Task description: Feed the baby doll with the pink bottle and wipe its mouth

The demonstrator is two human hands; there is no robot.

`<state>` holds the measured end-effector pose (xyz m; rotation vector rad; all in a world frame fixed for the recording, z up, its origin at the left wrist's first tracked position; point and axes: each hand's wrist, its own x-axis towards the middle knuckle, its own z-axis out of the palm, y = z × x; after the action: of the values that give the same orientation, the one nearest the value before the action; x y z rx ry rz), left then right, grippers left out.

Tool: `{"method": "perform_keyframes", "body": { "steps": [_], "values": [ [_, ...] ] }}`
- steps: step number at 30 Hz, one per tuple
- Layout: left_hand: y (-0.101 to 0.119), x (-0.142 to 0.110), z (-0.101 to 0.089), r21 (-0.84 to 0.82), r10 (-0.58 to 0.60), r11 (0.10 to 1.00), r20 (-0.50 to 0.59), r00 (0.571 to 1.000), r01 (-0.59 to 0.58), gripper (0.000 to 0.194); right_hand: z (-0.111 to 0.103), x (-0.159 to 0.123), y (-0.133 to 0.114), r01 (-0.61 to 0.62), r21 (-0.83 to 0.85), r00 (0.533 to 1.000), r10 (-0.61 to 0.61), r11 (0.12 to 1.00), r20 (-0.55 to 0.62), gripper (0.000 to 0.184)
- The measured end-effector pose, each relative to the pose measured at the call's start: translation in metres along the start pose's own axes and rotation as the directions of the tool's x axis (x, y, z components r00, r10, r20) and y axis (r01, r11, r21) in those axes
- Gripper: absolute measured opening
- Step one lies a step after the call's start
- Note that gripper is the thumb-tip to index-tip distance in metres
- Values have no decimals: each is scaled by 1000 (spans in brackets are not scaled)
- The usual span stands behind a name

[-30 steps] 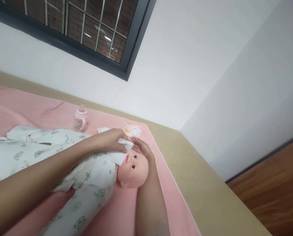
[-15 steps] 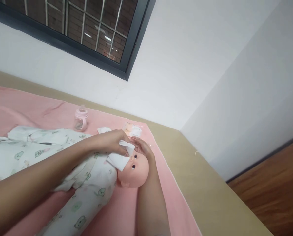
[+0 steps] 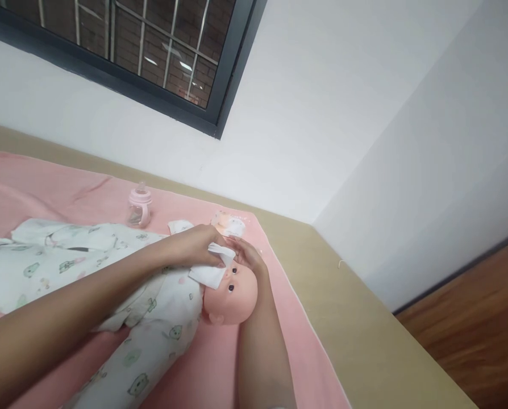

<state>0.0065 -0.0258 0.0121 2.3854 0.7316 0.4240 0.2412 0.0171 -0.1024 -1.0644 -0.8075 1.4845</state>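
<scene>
A baby doll lies on its back on a pink sheet [image 3: 220,369], its bald head [image 3: 241,298] to the right, dressed in a white printed outfit [image 3: 177,307]. My left hand [image 3: 200,245] pinches a folded white tissue [image 3: 209,276] and presses it over the doll's mouth and chin; both eyes show above it. Curved around the far side of the head is my right hand [image 3: 249,254], with the forearm passing behind the crown. Its fingers are partly hidden behind my left hand and the tissue.
A pink baby bottle [image 3: 140,209] with a handle stands beyond the doll. A printed plastic packet [image 3: 230,224] lies near the sheet's far corner. The wooden tabletop [image 3: 322,284] meets a white wall [image 3: 279,142] below a dark-framed window [image 3: 213,113].
The tissue has shifted slightly, its lower edge now drawn up a little over the doll's chin. My right hand and the doll's head stay nearly in place.
</scene>
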Motion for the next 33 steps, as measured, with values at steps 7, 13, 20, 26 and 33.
{"method": "perform_keyframes", "body": {
  "steps": [7,13,20,26,33],
  "values": [
    [-5,1,-5,-18,-58,998,-1,998,58,19,2,-2,-1,3,-7,1000,-3,1000,-6,16],
    [-13,-6,-16,-97,-42,994,123,992,54,25,3,-3,-2,-9,-12,1000,9,1000,-17,18],
    [-5,-5,-12,2,-8,1000,157,988,8,24,5,-6,-3,-7,-23,1000,7,1000,-4,18],
    [-6,-4,-10,45,-56,998,143,988,50,23,5,-6,-2,2,-21,1000,-2,1000,-1,19],
    [-11,-2,-13,35,-54,998,109,993,51,21,5,-5,-4,-16,-38,1000,16,999,-21,19]
  ]
}}
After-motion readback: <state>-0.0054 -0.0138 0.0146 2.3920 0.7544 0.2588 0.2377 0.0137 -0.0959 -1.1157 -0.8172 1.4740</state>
